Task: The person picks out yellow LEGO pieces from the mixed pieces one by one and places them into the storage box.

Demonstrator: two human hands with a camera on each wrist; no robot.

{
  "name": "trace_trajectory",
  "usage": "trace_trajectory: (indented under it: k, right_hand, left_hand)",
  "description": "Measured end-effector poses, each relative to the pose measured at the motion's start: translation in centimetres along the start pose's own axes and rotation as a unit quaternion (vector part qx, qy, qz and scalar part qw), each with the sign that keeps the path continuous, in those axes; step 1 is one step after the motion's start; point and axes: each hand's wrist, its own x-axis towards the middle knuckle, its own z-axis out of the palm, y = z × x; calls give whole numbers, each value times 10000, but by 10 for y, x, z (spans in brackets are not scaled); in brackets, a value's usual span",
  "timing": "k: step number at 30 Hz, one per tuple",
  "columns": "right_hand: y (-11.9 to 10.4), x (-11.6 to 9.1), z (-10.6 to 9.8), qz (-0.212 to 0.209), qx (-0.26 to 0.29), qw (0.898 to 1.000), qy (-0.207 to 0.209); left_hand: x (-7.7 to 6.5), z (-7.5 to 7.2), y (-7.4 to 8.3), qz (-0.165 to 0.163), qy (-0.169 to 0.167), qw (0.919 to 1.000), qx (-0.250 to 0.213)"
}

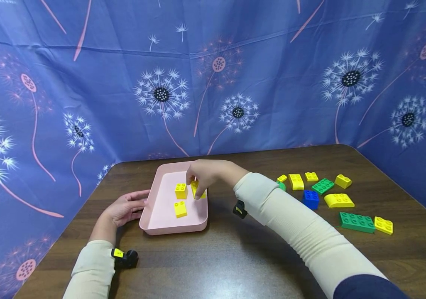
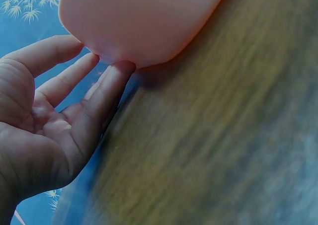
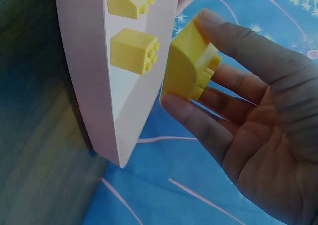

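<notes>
Right hand [image 1: 209, 174] pinches a yellow block [image 3: 183, 66] over the pink tray [image 1: 162, 214]! Left hand [image 1: 124, 209], fingers straight, touches the tray's side.

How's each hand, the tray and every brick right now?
Pink rectangular tray: on the brown wooden table.
Left hand: fingertips touching the tray.
Right hand: pinching a yellow plastic brick with a curved side.
Yellow square plastic brick: in the tray, studs up.
Yellow sloped plastic brick: in the tray.
Blue plastic brick, and green and yellow ones nearby: loose on the table.
</notes>
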Motion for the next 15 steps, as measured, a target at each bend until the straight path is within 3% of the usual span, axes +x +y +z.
trace_trajectory:
  k: [5,15]
  right_hand:
    - [-3,18,3,236,58,9997,-73]
    - [-6,43,12,675,-482,9964,-199]
  left_hand:
    - [0,-1,-1,16,5,10000,1]
    - [-1,0,-1,51,-69,9999,-113]
